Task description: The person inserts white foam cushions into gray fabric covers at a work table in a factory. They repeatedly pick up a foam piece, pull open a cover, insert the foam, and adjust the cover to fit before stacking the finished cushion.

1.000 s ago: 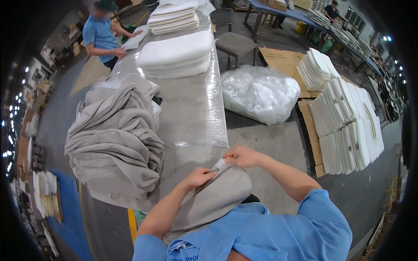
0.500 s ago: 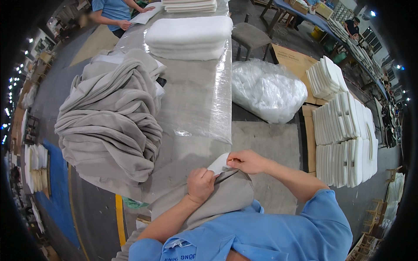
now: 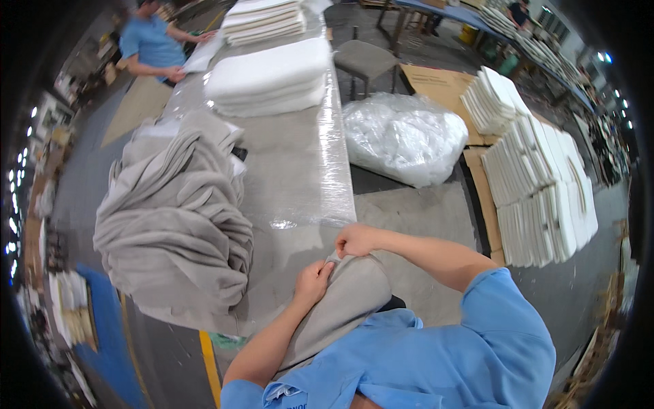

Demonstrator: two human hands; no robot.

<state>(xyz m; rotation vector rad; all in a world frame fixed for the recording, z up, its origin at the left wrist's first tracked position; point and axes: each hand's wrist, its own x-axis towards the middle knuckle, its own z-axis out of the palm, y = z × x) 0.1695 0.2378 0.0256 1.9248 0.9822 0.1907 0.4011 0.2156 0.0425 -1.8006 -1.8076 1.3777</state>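
Observation:
A grey fabric cover (image 3: 351, 286) lies over the table's near edge and against my body, its shape rounded as if filled. My left hand (image 3: 313, 283) is closed on the edge of the cover, thumb on top. Just beyond it, my right hand (image 3: 357, 240) pinches the same edge, fingers curled and pointing down. A small pale bit shows between the two hands. To the left, a large heap of grey fabric covers (image 3: 177, 218) is piled on the table (image 3: 289, 157).
White padding sheets (image 3: 269, 75) are stacked farther up the table. A clear plastic bag of white stuffing (image 3: 409, 140) sits right of it, near a grey chair (image 3: 366, 60). White cushion pads (image 3: 538, 191) stand in stacks at right. Another person (image 3: 151, 44) handles a white sheet at far left.
The white piece between my hands has mostly gone from sight under the grey cover. My right hand has moved slightly left and closer to my left hand. The view has shifted.

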